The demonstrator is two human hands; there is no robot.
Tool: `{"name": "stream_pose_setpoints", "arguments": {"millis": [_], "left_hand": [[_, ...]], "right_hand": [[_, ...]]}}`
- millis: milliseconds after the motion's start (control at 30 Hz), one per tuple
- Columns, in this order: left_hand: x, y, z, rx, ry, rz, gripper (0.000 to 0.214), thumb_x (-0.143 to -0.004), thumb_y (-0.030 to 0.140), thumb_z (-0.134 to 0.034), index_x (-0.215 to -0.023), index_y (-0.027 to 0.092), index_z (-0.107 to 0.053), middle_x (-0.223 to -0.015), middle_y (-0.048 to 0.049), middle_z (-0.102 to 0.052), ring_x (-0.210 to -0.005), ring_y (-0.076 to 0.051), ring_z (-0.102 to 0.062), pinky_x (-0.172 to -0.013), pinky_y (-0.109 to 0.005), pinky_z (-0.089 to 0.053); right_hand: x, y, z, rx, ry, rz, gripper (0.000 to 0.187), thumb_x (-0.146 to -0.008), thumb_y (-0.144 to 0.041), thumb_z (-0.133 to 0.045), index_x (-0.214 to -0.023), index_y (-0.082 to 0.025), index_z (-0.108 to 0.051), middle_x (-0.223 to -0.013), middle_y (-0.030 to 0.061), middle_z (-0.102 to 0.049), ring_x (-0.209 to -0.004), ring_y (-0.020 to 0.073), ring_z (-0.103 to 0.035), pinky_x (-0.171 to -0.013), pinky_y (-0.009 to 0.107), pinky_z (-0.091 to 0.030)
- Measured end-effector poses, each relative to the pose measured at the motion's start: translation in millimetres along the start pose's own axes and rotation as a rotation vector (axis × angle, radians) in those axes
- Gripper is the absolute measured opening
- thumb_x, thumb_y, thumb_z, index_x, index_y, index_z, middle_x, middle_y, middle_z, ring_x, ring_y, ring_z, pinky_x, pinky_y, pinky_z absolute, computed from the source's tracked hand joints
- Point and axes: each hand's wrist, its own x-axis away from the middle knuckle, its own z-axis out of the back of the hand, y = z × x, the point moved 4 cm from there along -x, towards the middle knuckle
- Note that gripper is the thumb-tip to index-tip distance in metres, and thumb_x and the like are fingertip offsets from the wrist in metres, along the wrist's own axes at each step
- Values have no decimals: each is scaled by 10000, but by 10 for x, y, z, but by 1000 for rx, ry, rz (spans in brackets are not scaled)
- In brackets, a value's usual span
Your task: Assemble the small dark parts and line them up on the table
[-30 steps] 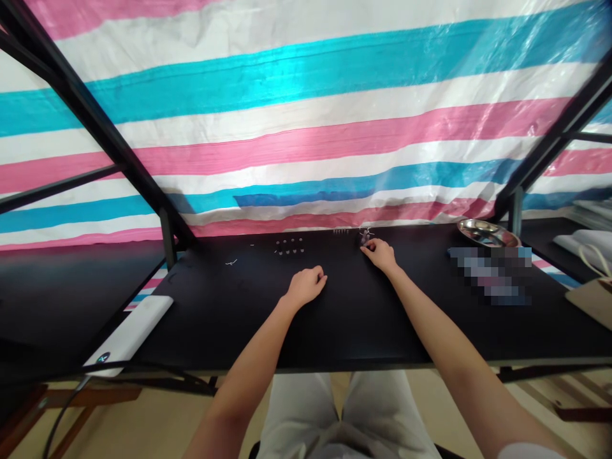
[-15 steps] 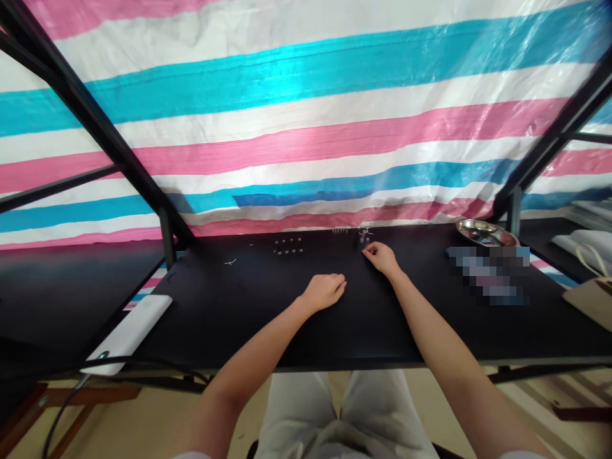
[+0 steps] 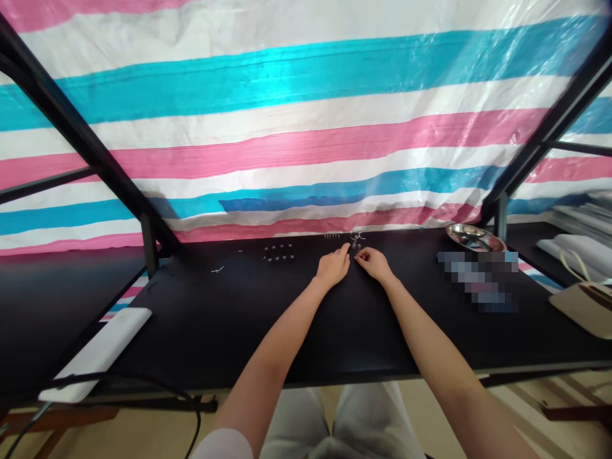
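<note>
My left hand (image 3: 335, 266) is over the black table, its index finger stretched toward a little cluster of small clear and grey pieces (image 3: 356, 242) with thin white strands (image 3: 358, 236). Nothing shows in that hand. Just right of it, my right hand (image 3: 373, 263) has thumb and fingers pinched together at the near side of the cluster. Whatever is between those fingertips is too small to make out. Several tiny pieces stand in a short row (image 3: 332, 236) beyond my left hand. Further left, several small round pieces (image 3: 280, 252) lie in two rows.
The black table (image 3: 215, 338) carries a white power bank-like block (image 3: 98, 354) with a black cable at left. A shiny metal dish (image 3: 475, 238) stands at the back right, near a blurred-out item (image 3: 478, 280). A beige bag (image 3: 586, 309) lies at far right. Striped sheeting hangs behind.
My left hand has moved forward and right, its index finger now extended beside the small pieces. My right hand stays pinched near the cluster. The view has shifted slightly.
</note>
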Motion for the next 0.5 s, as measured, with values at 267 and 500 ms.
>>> {"name": "stream_pose_setpoints", "arguments": {"millis": [267,500], "left_hand": [[-211,-101,-153,3,-108,70,545,-888,305,-383,-1401,311,-202,-1035,-72,-601,-785,-191,-626,-686,-286,-445],[-195,-320,-162,248,141,198,279,-860,350,-457,-1058,224,-608,-794,-43,-639,-693,-158,-591,-647,-246,-409]], "right_hand": [[-15,-17,8,-2,1,2,174,-698,-374,-576,-692,-201,-578,-659,-6,-589,-575,123,-508,-548,237,-349],[6,-28,27,5,-2,5,151,-709,-354,-570,-697,-204,-577,-642,-9,-577,-578,126,-503,-557,240,-349]]}}
